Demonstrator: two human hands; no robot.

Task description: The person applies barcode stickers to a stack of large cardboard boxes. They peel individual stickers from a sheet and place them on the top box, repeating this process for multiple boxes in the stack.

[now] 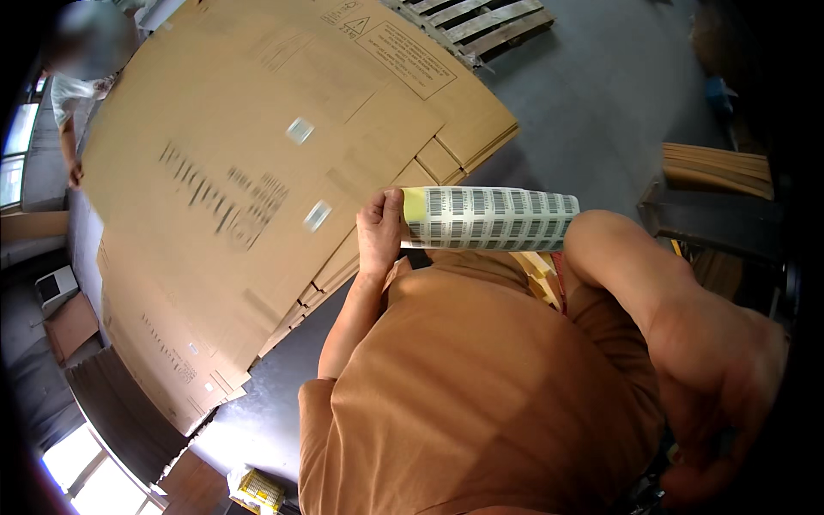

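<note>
My left hand [378, 232] is closed on the near-left end of a label sheet [493, 216]. The sheet carries rows of white barcode labels, with a bare yellow strip of backing beside my thumb. Its far end reaches toward my bent right arm. Raised close to the camera at the right edge, my right hand [725, 403] is in shadow and blurred, and its fingers cannot be made out. Left of the sheet lies a stack of large flat brown cardboard [369, 142] with dark print. Two small pale labels, an upper one [299, 130] and a lower one [318, 215], sit on its top sheet.
Another person [73, 103] stands at the far left, one hand by the cardboard's edge. A wooden pallet [489, 26] lies beyond the stack. At right, brown boards [717, 170] sit by a dark metal frame [687, 210]. A yellow package [256, 489] is at lower left.
</note>
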